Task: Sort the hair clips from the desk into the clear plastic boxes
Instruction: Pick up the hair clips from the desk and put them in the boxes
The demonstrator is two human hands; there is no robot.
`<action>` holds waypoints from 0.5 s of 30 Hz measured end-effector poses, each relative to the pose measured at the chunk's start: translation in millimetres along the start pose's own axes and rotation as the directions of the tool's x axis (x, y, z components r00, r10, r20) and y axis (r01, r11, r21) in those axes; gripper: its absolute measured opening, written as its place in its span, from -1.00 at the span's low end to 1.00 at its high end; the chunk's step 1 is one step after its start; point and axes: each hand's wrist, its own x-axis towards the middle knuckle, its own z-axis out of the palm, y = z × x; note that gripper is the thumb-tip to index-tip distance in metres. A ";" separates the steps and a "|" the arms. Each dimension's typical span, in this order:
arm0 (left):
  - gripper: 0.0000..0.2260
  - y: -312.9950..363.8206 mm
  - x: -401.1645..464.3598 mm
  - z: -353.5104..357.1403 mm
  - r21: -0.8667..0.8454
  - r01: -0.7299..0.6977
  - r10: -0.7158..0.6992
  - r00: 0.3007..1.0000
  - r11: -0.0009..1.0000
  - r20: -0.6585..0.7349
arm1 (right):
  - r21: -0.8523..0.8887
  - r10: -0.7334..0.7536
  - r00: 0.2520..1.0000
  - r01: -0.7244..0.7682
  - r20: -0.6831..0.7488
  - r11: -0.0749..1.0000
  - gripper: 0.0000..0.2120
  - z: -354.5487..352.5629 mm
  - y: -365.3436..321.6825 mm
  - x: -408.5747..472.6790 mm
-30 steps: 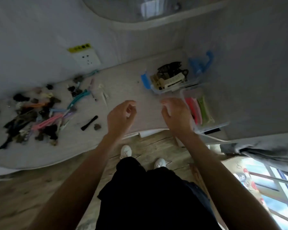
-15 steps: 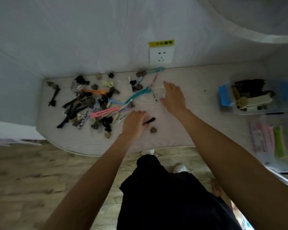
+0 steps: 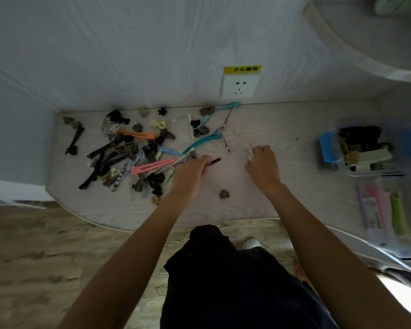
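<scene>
Left hand (image 3: 190,172) curled over the table (image 3: 282,129), grip pinching a slim black clip (image 3: 214,161) whose tip juts out to the right of the fingers. Right hand (image 3: 262,165) curled too, grip closed on a small white clip (image 3: 249,151) poking out above the knuckles. To the left, a loose heap of hair clips (image 3: 138,153): mostly black and brown, with a long pink clip (image 3: 152,165), an orange clip (image 3: 136,134) and a teal clip (image 3: 203,141) standing out. Alone between the two wrists, near the front edge, a small brown claw clip (image 3: 224,194). At far right, a clear box (image 3: 365,150) with a blue latch, holding dark and cream clips; nearer, blurred, a second clear box (image 3: 384,214) holding pink and green ones. On the wall behind, a white socket (image 3: 240,85) under a yellow label.
</scene>
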 end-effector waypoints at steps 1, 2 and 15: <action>-0.80 -0.2 -1.8 -3.1 -0.003 -0.010 0.009 0.999 1.000 -0.053 | 0.002 -0.027 1.000 0.027 -0.008 1.000 -0.74 1.2 1.3 -2.2; -0.80 -1.5 -4.0 -6.7 -0.025 -0.013 0.011 0.994 1.000 -0.110 | -0.002 -0.062 0.998 0.062 -0.014 0.998 -0.75 1.9 2.0 -4.5; -0.53 -39.7 -37.1 -24.7 0.219 0.338 -0.352 0.935 0.915 0.030 | 0.037 -0.420 0.904 0.419 0.081 0.907 -0.66 -1.6 -56.1 -6.3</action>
